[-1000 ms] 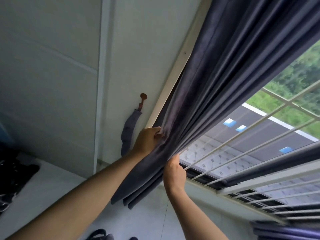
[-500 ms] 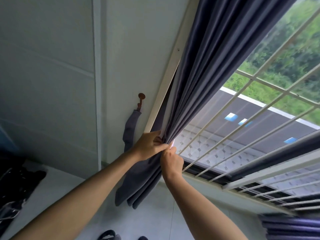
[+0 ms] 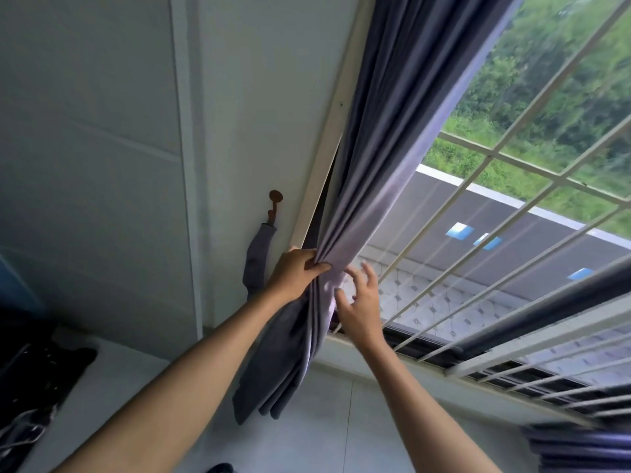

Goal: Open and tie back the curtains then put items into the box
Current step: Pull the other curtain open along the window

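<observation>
A dark grey-purple curtain hangs at the left side of the window, gathered into a tight bunch. My left hand is closed around the bunch at about sill height, next to the window frame. My right hand is just right of the bunch, fingers spread and off the fabric. A matching fabric tieback hangs from a brown wall hook on the white wall, just left of my left hand. The curtain's loose lower end droops below my left forearm.
White window bars cover the glass to the right. The white sill runs along below. Another dark curtain is bunched at the bottom right. Dark items lie on a white surface at the lower left.
The curtain has been gathered further left into a tighter bunch. My right hand has let go of the fabric and opened beside it. My left hand keeps its grip.
</observation>
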### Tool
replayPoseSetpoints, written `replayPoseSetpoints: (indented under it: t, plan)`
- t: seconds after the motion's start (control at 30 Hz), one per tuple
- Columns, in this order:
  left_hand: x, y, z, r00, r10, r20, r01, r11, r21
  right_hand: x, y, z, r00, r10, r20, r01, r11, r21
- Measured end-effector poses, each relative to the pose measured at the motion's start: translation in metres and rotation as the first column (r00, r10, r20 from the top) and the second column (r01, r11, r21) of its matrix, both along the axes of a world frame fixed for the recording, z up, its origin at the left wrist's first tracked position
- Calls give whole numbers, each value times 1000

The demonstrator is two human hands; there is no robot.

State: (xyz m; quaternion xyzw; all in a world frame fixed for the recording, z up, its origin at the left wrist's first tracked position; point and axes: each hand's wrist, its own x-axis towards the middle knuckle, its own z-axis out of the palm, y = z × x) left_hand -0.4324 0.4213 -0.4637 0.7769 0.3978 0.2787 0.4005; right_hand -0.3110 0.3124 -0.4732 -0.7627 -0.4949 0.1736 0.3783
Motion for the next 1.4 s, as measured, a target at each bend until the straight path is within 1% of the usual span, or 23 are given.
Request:
replayPoseSetpoints:
  t: [0.07, 0.1, 0.2, 0.33, 0.43, 0.53, 0.63, 0.77, 0.83, 0.9, 1.0, 1.07, 1.13, 1.2, 1.23, 1.3, 1.4]
  plan:
    - [1, 4, 3, 998, -64, -17, 64, 998, -4, 13, 7, 9, 993, -42, -113, 45, 999, 24]
    - [1, 5, 4, 995, -94, -18, 94, 996, -11, 17, 10, 14, 990, -39, -139, 41, 999, 11]
    - [0, 8, 4, 992, -118, -38, 117, 993, -28, 18, 18, 19, 985, -29, -168, 28, 1000, -10]
    - [-5, 11, 3, 993, -116, -33, 114, 992, -51, 8, 26, 13, 969, -143, -203, 151, 988, 24]
    - [-10, 13, -1, 998, -55, -38, 53, 997, -60, -1, 32, 10, 972, -158, -171, 170, 984, 59]
    - [-10, 9, -8, 997, 76, 13, -76, 997, -8, -11, 36, 6, 993, -93, -70, 98, 991, 85]
    - [-8, 0, -14, 986, 167, 23, -168, 985, 49, -20, 38, -1, 995, -66, -71, 73, 992, 106]
    - [-6, 1, -17, 983, 169, 68, -174, 982, 70, -18, 38, -12, 995, -62, -74, 67, 996, 58]
    - [-5, 6, -16, 985, 163, 59, -167, 983, 73, -17, 38, -16, 996, -61, -66, 63, 997, 33]
    - [-2, 11, -14, 985, 167, 48, -171, 983, 72, -19, 40, -21, 994, -69, -79, 72, 997, 40]
    - [3, 19, -14, 983, 171, 65, -174, 984, 27, -23, 48, -30, 987, -104, -120, 111, 992, 54]
    - [6, 23, -14, 981, 181, 72, -179, 983, -31, -21, 54, -35, 989, -94, -117, 101, 993, 54]
    - [8, 25, -15, 971, 236, 41, -235, 971, -36, -15, 61, -38, 998, -47, -46, 48, 999, 17]
    - [8, 26, -17, 959, 284, 16, -283, 959, -24, -10, 65, -42, 997, 2, 82, -1, 1000, -10]
    - [10, 25, -18, 951, 308, 5, -308, 951, -10, -6, 66, -44, 992, 33, 119, -32, 999, -9]
    - [15, 19, -17, 933, 360, -1, -360, 933, 12, 0, 65, -47, 985, 84, 148, -86, 996, 6]
    - [22, 9, -15, 909, 417, 30, -414, 908, -59, 9, 64, -49, 983, 128, 131, -130, 992, 8]
